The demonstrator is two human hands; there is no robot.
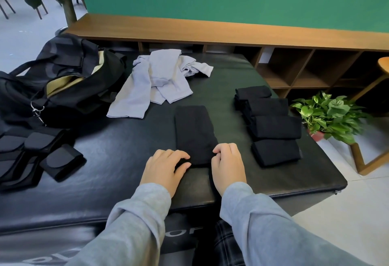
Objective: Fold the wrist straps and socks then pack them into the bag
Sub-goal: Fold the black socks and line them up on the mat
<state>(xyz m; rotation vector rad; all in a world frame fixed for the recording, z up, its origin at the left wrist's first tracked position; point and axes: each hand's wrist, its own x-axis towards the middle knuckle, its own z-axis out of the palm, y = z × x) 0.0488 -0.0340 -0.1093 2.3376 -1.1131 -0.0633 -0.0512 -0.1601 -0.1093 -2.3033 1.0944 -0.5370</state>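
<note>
While a black sock (194, 134) is laid flat on the black padded bench (117, 150), its near end is pinched by both hands. The sock is seen as a long, dark, matte strip, its long axis running from the hands away toward the heap of grey socks (156, 80). The left hand (165, 165) is curled on the sock's near left corner; the right hand (228, 164) is clenched on its near right corner. Right of the sock, folded black socks (271, 126) are lined up; left of it, wrist straps (42, 156) and an open bag (69, 78) are placed.
</note>
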